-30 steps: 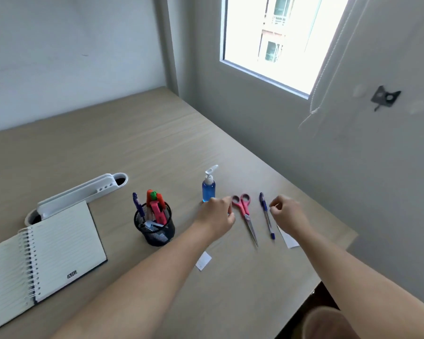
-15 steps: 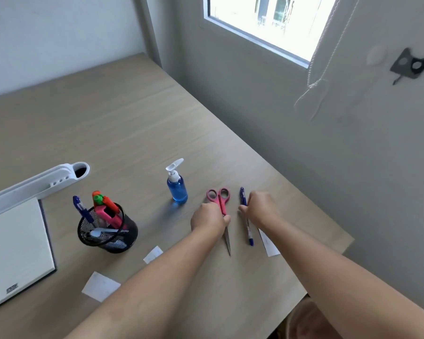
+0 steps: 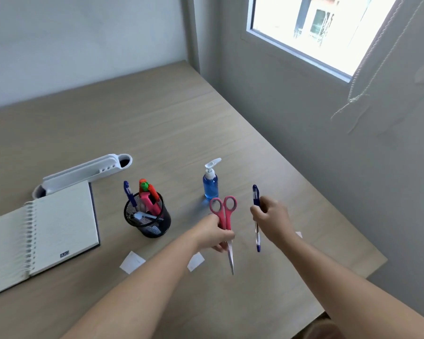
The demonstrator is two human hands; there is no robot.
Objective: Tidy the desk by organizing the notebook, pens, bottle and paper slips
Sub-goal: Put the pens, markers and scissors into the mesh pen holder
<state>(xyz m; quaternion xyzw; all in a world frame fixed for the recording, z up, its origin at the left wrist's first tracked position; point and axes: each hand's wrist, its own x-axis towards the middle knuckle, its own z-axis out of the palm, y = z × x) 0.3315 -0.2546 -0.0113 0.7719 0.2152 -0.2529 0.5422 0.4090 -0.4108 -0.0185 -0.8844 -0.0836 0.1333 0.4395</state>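
Two things are off the light wooden desk (image 3: 171, 123) at once in the head view, the only view there is. The left hand (image 3: 214, 234) is closed around the pink-handled scissors (image 3: 224, 217), gripping them just below the finger loops, loops up and closed blades pointing down toward the desk. The right hand (image 3: 272, 217) is pinched shut on the blue-capped ballpoint pen (image 3: 256, 216), held about midway along its clear barrel, roughly upright.

The black wire-mesh pen cup (image 3: 148, 220) stands just left of the scissors, already crowded with pens and bright markers; it looks like the natural home for both held items. The small blue pump bottle (image 3: 210, 185) stands upright just behind the scissors. The open spiral-bound notebook (image 3: 42, 231) lies at the far left, its top edge touching or nearly touching a white plastic desk organiser (image 3: 83, 173). Two white paper slips (image 3: 132, 262) lie near the left forearm, one partly hidden by it, and a corner of a third peeks out behind the right wrist.

Both held items should be light and stiff. The pen's smooth barrel could slip, so a grip near the cap is safer. The scissors are best kept closed and lowered blades-first into the cup. The slips are thin and flat — probably easiest slid to the desk edge or lifted by a corner.
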